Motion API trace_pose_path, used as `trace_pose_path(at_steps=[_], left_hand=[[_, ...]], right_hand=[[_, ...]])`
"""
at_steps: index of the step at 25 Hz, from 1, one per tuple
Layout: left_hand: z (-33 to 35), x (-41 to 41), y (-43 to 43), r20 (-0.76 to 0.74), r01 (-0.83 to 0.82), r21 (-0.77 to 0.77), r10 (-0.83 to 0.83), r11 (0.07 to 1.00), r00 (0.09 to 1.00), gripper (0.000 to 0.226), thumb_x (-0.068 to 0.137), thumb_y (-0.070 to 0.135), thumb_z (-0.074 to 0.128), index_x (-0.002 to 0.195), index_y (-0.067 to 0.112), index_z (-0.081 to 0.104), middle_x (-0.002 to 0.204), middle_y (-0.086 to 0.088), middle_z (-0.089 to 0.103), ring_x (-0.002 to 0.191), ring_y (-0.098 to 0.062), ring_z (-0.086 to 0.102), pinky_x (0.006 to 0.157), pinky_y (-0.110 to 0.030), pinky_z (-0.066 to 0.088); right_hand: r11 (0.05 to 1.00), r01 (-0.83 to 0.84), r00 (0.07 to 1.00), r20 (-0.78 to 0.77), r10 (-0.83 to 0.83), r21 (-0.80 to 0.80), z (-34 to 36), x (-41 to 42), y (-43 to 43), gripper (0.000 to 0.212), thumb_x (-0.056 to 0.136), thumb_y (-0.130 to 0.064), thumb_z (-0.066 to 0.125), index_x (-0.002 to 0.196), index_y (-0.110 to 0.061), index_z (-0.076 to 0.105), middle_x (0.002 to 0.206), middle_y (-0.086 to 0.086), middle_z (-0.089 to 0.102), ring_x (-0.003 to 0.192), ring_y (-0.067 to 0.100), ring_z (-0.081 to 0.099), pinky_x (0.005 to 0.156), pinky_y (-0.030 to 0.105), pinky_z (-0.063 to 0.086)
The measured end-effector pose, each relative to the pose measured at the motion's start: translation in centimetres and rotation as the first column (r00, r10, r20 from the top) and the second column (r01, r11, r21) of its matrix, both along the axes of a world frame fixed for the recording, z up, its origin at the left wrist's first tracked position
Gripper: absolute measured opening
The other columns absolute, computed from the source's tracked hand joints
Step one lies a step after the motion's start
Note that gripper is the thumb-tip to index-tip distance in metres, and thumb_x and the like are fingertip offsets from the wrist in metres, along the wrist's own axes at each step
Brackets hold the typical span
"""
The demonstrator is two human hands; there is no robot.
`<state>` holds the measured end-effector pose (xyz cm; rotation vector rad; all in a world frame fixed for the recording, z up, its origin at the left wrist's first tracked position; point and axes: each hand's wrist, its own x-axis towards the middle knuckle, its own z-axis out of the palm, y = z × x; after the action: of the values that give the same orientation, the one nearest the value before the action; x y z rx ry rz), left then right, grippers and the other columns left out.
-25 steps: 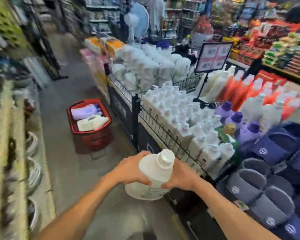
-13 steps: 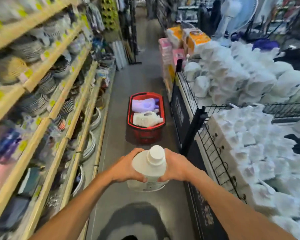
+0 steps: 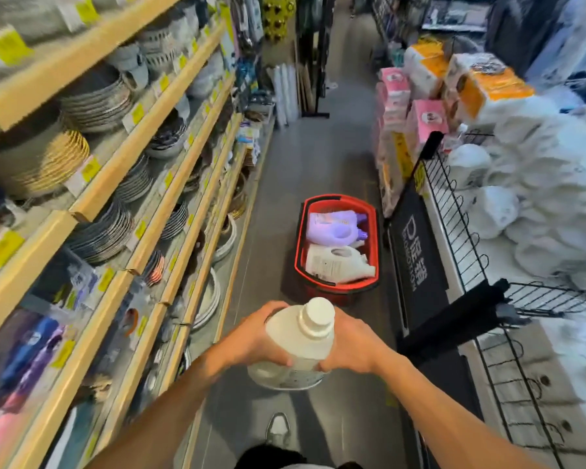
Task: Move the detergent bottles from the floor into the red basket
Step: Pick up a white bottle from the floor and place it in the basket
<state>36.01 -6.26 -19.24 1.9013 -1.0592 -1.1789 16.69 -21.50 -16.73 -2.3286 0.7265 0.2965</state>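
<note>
Curling round its left flank, the left hand (image 3: pixel 255 337) grips a capped bottle (image 3: pixel 300 345), upright above the floor; the right hand (image 3: pixel 352 348) clasps its right flank. Beyond, near the floor's right edge, the basket (image 3: pixel 336 199) holds a purple bottle (image 3: pixel 332 225) and a white bottle (image 3: pixel 335 263), both lying flat.

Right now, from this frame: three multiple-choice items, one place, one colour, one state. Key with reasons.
1. The red basket stands: A on the aisle floor; B on a shelf; C on a counter.
2. The farther bottle in it is: A green; B purple; C orange.
3. The white bottle nearest the camera is: A lying in the basket; B gripped upright by both hands; C standing on the floor.
1 A, grey floor lies around it; 2 B, its body is lilac; 3 B, left hand and right hand clasp its sides, cap up.
</note>
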Motion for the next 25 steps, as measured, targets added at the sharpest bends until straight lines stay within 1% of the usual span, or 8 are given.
trace_pose_path(at_steps=[4, 7, 9, 13, 15, 19, 23, 25], left_hand=[[-0.5, 7.0, -5.9, 0.002, 0.075, 0.008, -0.075, 0.997, 0.997, 0.096, 0.046, 0.024, 0.1, 0.128, 0.041, 0.052, 0.126, 0.014, 0.063, 0.118, -0.01, 0.06, 0.104, -0.043, 0.05], [0.1, 10.5, -10.7, 0.023, 0.148, 0.006, -0.149, 0.989, 0.989, 0.095, 0.047, 0.025, 0.101, 0.127, 0.044, 0.052, 0.124, 0.017, 0.063, 0.118, -0.008, 0.058, 0.103, -0.043, 0.051], [0.7, 12.2, -13.9, 0.044, 0.184, -0.017, -0.183, 0.983, 0.982, 0.096, 0.047, 0.03, 0.101, 0.126, 0.049, 0.05, 0.124, 0.018, 0.062, 0.12, -0.01, 0.057, 0.104, -0.044, 0.05], [0.3, 15.3, -20.5, 0.071, 0.225, -0.021, -0.223, 0.974, 0.972, 0.098, 0.05, 0.034, 0.101, 0.132, 0.045, 0.047, 0.125, 0.019, 0.06, 0.121, -0.011, 0.055, 0.103, -0.045, 0.051], [0.0, 16.5, -23.8, 0.082, 0.234, -0.006, -0.233, 0.972, 0.969, 0.1, 0.05, 0.034, 0.1, 0.133, 0.046, 0.046, 0.125, 0.023, 0.06, 0.119, -0.006, 0.056, 0.1, -0.04, 0.052], [-1.3, 18.4, -29.7, 0.066, 0.351, 0.065, -0.355, 0.934, 0.933, 0.096, 0.054, 0.022, 0.1, 0.133, 0.039, 0.047, 0.126, 0.023, 0.059, 0.113, 0.011, 0.053, 0.093, -0.013, 0.046], [-4.8, 19.7, -35.8, 0.02, 0.478, 0.139, -0.485, 0.867, 0.874, 0.1, 0.05, 0.036, 0.101, 0.136, 0.041, 0.05, 0.129, 0.023, 0.063, 0.121, -0.001, 0.057, 0.105, -0.031, 0.048], [-6.9, 19.9, -38.7, -0.001, 0.552, 0.16, -0.559, 0.818, 0.829, 0.102, 0.049, 0.037, 0.101, 0.136, 0.047, 0.05, 0.132, 0.023, 0.062, 0.124, -0.002, 0.057, 0.107, -0.036, 0.048]], right_hand=[[0.999, 0.04, 0.999, 0.022, -0.04, -0.002, -0.4, 6.1, -4.6, 0.099, 0.051, -0.054, 0.083, 0.138, -0.036, 0.041, 0.13, -0.013, 0.058, 0.115, 0.016, 0.061, 0.094, 0.044, 0.054], [0.998, 0.061, 0.998, 0.022, -0.061, -0.029, -0.1, 9.2, -8.6, 0.095, 0.051, -0.054, 0.082, 0.136, -0.038, 0.043, 0.127, -0.013, 0.061, 0.112, 0.013, 0.062, 0.09, 0.039, 0.056], [0.997, 0.074, 0.997, 0.031, -0.073, -0.033, 0.0, 10.6, -11.6, 0.097, 0.051, -0.055, 0.081, 0.138, -0.035, 0.042, 0.128, -0.009, 0.061, 0.113, 0.017, 0.063, 0.09, 0.041, 0.057], [0.993, 0.103, 0.994, 0.037, -0.101, -0.053, -0.6, 13.2, -18.1, 0.095, 0.054, -0.053, 0.081, 0.138, -0.036, 0.039, 0.131, -0.007, 0.059, 0.115, 0.02, 0.063, 0.093, 0.043, 0.055], [0.986, 0.162, 0.986, 0.047, -0.16, -0.036, -1.1, 14.2, -20.7, 0.093, 0.057, -0.047, 0.083, 0.139, -0.037, 0.04, 0.132, -0.009, 0.059, 0.116, 0.019, 0.063, 0.094, 0.04, 0.055], [0.958, 0.283, 0.957, 0.052, -0.285, 0.036, -3.9, 15.0, -23.9, 0.091, 0.061, -0.041, 0.085, 0.141, -0.04, 0.04, 0.134, -0.011, 0.058, 0.119, 0.017, 0.062, 0.095, 0.037, 0.054], [0.875, 0.452, 0.89, -0.02, -0.455, 0.173, -7.7, 15.1, -26.5, 0.088, 0.061, -0.044, 0.084, 0.138, -0.037, 0.042, 0.129, -0.012, 0.057, 0.118, 0.015, 0.061, 0.092, 0.032, 0.052], [0.819, 0.532, 0.843, -0.041, -0.537, 0.215, -10.1, 14.8, -27.3, 0.088, 0.062, -0.048, 0.083, 0.139, -0.039, 0.041, 0.134, -0.013, 0.053, 0.124, 0.013, 0.058, 0.098, 0.032, 0.05]])
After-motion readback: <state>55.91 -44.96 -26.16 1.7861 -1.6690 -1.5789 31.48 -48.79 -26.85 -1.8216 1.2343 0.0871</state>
